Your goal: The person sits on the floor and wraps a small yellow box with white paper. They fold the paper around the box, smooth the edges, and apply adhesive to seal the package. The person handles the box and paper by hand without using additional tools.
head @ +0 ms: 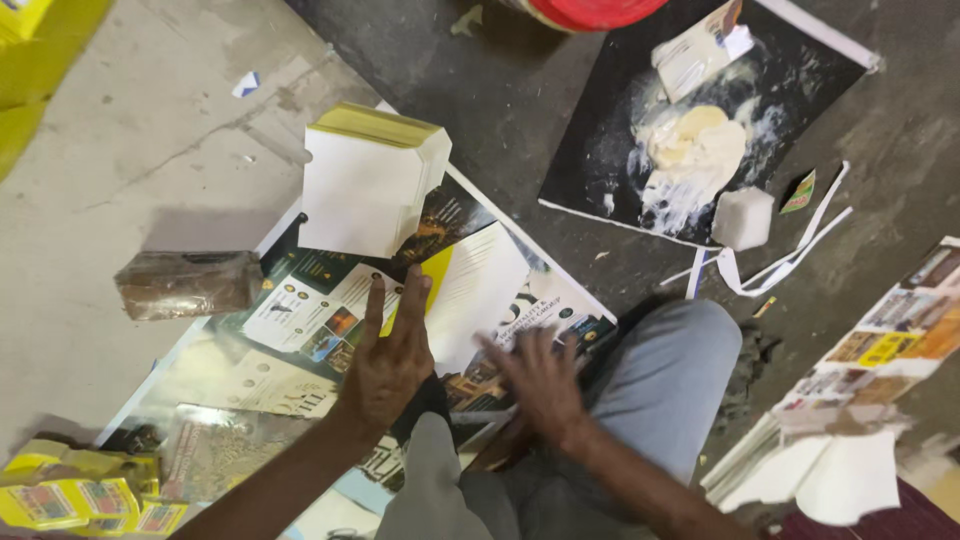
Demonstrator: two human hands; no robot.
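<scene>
A thick white block of paper with yellow page edges [368, 180] is in mid-air, tilted, just above and beyond my left hand [390, 355]. That hand is empty, with its fingers spread and pointing up toward the block. My right hand [540, 378] is blurred, fingers apart, palm down over the glossy printed posters [300, 320] that cover the floor in front of my knees. Neither hand touches the block.
A brown brick [186, 284] lies left on the concrete. A black sheet with a smear of white paste [690, 150] and a white sponge [742, 217] sit at the back right, by a red tub [590, 10]. Stacked printed sheets [860, 400] lie right; yellow packets [80, 495] bottom left.
</scene>
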